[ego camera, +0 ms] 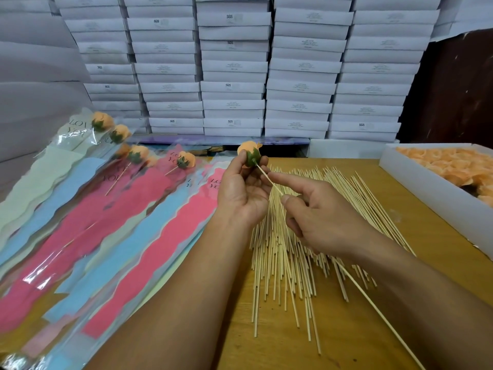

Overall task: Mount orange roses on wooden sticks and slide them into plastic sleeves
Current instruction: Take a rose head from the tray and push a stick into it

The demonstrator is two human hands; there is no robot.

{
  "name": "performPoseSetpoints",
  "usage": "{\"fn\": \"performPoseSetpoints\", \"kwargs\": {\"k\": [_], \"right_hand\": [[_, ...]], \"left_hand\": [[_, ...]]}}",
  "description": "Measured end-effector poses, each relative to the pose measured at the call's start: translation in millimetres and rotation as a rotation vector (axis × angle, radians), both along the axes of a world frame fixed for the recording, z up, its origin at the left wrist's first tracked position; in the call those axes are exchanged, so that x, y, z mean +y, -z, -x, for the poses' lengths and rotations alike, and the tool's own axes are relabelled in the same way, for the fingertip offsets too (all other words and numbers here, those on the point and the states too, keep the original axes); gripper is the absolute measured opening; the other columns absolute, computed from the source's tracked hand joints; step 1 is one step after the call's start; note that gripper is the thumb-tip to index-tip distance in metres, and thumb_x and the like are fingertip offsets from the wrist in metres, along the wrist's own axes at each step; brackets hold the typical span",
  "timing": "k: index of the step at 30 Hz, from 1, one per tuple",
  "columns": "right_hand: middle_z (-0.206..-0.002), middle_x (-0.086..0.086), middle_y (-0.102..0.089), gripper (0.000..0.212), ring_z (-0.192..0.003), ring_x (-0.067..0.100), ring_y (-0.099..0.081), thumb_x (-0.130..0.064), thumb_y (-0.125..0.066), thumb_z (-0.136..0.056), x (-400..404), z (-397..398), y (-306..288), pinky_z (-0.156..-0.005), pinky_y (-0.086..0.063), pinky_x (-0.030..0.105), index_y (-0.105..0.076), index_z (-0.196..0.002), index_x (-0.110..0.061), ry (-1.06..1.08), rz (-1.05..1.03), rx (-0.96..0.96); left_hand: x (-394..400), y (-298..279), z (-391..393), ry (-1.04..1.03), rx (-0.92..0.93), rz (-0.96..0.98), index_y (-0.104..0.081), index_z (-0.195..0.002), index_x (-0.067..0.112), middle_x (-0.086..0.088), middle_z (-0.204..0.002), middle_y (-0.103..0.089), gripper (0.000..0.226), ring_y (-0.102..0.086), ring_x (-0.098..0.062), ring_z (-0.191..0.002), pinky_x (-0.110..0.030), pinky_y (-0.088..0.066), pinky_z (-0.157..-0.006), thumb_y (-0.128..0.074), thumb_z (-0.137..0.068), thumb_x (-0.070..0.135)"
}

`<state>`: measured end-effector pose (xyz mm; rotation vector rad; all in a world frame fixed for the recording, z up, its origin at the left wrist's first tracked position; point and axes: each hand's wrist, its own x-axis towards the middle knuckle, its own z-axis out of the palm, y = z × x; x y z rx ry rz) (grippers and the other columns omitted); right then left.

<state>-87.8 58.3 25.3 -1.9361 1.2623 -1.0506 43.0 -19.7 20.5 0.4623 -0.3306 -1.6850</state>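
Note:
My left hand (241,192) holds an orange rose (249,152) with a green base, raised above the table. My right hand (317,214) pinches a thin wooden stick (269,180) whose tip enters the green base of the rose; the stick's long end runs down past my right wrist. A loose pile of wooden sticks (298,252) lies on the table under both hands. Plastic sleeves (128,222) in pink, blue and pale green lie fanned out at the left. Several sleeved roses (136,153) rest at their far ends.
A white box of orange roses (450,166) stands at the right on the wooden table (360,329). Stacks of white cartons (234,70) fill the back wall. A dark wall shows at the far right.

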Motion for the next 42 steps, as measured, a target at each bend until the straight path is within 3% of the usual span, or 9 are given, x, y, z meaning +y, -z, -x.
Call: {"fn": "performPoseSetpoints", "kwargs": {"k": [4, 15, 21, 24, 28, 33, 37, 40, 42], "right_hand": [[-0.047, -0.004, -0.048, 0.051, -0.039, 0.010, -0.040, -0.012, -0.042, -0.106, -1, 1, 1, -0.038, -0.037, 0.025, -0.044, -0.148, -0.042, 0.008, 0.000, 0.004], [-0.045, -0.006, -0.052, 0.042, -0.037, 0.007, -0.044, -0.017, -0.043, -0.105, -5, 0, 7, -0.038, -0.038, 0.026, -0.051, -0.144, -0.031, 0.089, 0.020, 0.056], [-0.047, -0.006, -0.050, 0.031, -0.040, 0.006, -0.044, -0.013, -0.042, -0.105, -6, 0, 8, -0.042, -0.039, 0.030, -0.067, -0.113, -0.030, 0.056, 0.028, 0.116], [-0.046, -0.010, -0.053, 0.037, -0.040, 0.006, -0.045, -0.013, -0.041, -0.106, -9, 0, 10, -0.043, -0.041, 0.029, -0.061, -0.121, -0.040, 0.057, 0.023, 0.130], [-0.048, -0.008, -0.055, 0.041, -0.040, 0.006, -0.046, -0.014, -0.041, -0.107, -12, 2, 13, -0.041, -0.041, 0.024, -0.058, -0.134, -0.039, 0.052, -0.018, 0.093], [-0.054, 0.002, -0.061, 0.039, -0.038, 0.010, -0.048, -0.012, -0.039, -0.107, -13, 8, 11, -0.038, -0.037, 0.020, -0.061, -0.129, -0.035, 0.020, -0.112, -0.051], [-0.056, 0.003, -0.063, 0.031, -0.036, 0.011, -0.045, -0.011, -0.040, -0.107, -17, 16, 8, -0.035, -0.033, 0.019, -0.063, -0.124, -0.025, 0.070, -0.187, -0.165], [-0.056, 0.005, -0.063, 0.028, -0.036, 0.011, -0.043, -0.011, -0.041, -0.107, -20, 21, 6, -0.033, -0.030, 0.019, -0.062, -0.123, -0.020, 0.105, -0.218, -0.240], [-0.056, 0.005, -0.063, 0.027, -0.037, 0.011, -0.043, -0.012, -0.041, -0.107, -21, 23, 6, -0.033, -0.030, 0.019, -0.062, -0.123, -0.019, 0.119, -0.224, -0.255]], "left_hand": [[0, 0, 0, -0.002, -0.010, 0.001, -0.063, -0.092, 0.003, -0.011, -0.069, -0.070, 0.019, -0.065, -0.014, -0.055, -0.021, -0.047, -0.065, -0.061, -0.096, 0.021], [1, 0, 3, -0.045, -0.100, 0.021, -0.060, -0.100, 0.003, -0.014, -0.074, -0.064, 0.015, -0.054, -0.016, -0.064, -0.022, -0.041, -0.065, -0.060, -0.095, 0.016], [1, 2, 8, -0.144, -0.171, 0.010, -0.058, -0.107, 0.002, -0.015, -0.092, -0.056, 0.017, -0.054, -0.017, -0.065, -0.026, -0.041, -0.062, -0.059, -0.093, 0.011], [1, 3, 8, -0.181, -0.178, 0.006, -0.060, -0.101, 0.002, -0.012, -0.080, -0.059, 0.010, -0.056, -0.016, -0.064, -0.025, -0.042, -0.061, -0.059, -0.092, 0.008], [-1, 5, 8, -0.203, -0.204, -0.003, -0.060, -0.094, 0.003, -0.011, -0.075, -0.059, 0.005, -0.056, -0.016, -0.066, -0.024, -0.043, -0.060, -0.058, -0.093, 0.008], [-1, 9, 13, -0.169, -0.256, 0.018, -0.063, -0.096, 0.003, -0.012, -0.073, -0.063, 0.022, -0.060, -0.017, -0.062, -0.026, -0.049, -0.054, -0.060, -0.098, 0.025], [-5, 16, 18, -0.283, -0.583, 0.033, -0.061, -0.098, 0.002, -0.012, -0.078, -0.063, 0.044, -0.059, -0.019, -0.060, -0.030, -0.052, -0.055, -0.048, -0.103, 0.044], [-2, 17, 21, -0.316, -0.890, 0.045, -0.059, -0.103, 0.005, -0.008, -0.081, -0.057, 0.023, -0.055, -0.021, -0.069, -0.041, -0.052, -0.066, -0.048, -0.102, 0.026], [1, 13, 22, -0.280, -1.149, 0.078, -0.057, -0.087, 0.010, -0.006, -0.076, -0.054, 0.015, -0.052, -0.022, -0.069, -0.041, -0.051, -0.067, -0.048, -0.098, 0.015]]}}
